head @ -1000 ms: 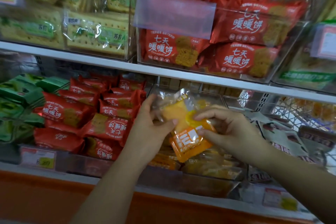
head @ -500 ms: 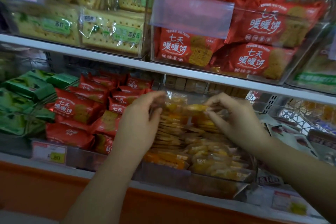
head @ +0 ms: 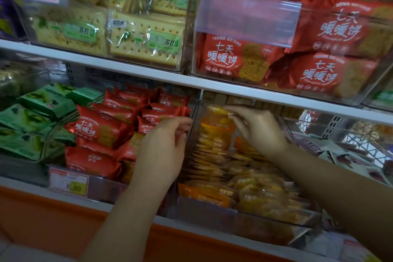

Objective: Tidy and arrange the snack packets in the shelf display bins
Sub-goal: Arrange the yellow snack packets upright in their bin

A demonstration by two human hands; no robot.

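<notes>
Compared with half a second ago, the orange packet (head: 217,116) is carried farther back in the clear bin (head: 302,220) and is now stood upright at the far end of the row, long axis vertical. It is pinched at its top edge by the right hand (head: 258,128) fingers. The left hand (head: 163,151) is held loosely curled, fingers apart, beside the bin's left wall, near the red packets (head: 100,130).

Orange snack packets (head: 214,140) stand on edge in a row inside a clear bin (head: 276,219), the rearmost at the right hand's (head: 258,128) fingertips; others lie loose below that wrist
</notes>
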